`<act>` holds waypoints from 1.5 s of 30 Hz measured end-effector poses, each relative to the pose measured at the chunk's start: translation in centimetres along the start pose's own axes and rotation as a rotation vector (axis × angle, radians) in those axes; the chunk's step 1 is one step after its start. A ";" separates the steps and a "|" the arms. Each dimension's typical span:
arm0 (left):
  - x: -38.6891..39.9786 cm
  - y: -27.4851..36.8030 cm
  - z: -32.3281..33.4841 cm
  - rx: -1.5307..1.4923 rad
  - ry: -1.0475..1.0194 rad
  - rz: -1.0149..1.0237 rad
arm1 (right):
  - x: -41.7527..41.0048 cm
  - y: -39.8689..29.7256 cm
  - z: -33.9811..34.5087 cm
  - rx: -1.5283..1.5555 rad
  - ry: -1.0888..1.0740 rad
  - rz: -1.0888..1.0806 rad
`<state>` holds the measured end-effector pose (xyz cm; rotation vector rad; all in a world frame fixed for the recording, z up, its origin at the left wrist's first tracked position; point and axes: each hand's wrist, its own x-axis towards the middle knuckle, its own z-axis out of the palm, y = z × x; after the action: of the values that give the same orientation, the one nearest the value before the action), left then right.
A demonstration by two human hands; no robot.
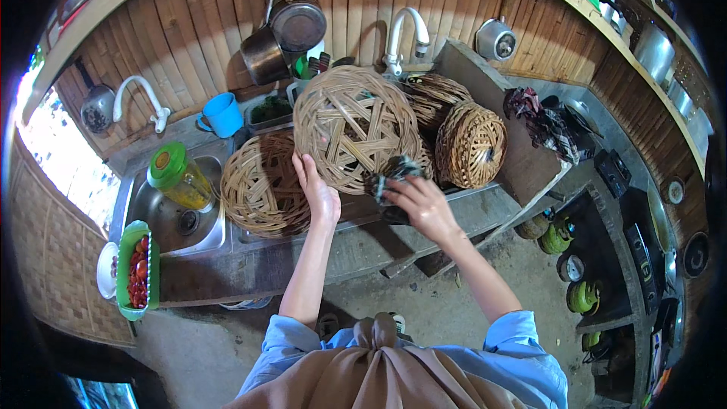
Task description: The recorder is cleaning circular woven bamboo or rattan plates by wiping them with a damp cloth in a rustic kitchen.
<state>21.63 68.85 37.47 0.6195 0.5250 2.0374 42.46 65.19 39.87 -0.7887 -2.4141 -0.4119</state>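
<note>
A round woven rattan basket (363, 125) is held tilted up over the counter, its open-weave side towards me. My left hand (319, 196) grips its lower left rim, fingers partly behind the weave. In my right hand (419, 204) is a bunched dark patterned cloth (400, 173), pressed against the basket's lower right edge. To the left, another woven basket (261, 193) lies on the counter beside the sink. A smaller brown woven basket (472, 145) rests on its side at the right, with a darker woven piece (434, 96) behind it.
A steel sink (170, 233) holds a green-lidded blender jar (176, 173). Nearby are a blue mug (221, 115) and a green tray of red chillies and tomatoes (138, 272). White taps (395, 40) rise along the bamboo wall. A concrete partition (488, 119) bounds the right, a crumpled cloth (539, 122) over it.
</note>
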 end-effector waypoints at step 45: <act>-0.8 9.7 -16.8 1.544 0.327 0.333 | 9.9 -6.7 16.7 0.615 0.226 0.805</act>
<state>5.44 61.30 29.82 1.2667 2.3677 1.6765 24.78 71.76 31.73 -1.2234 -1.6635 0.5041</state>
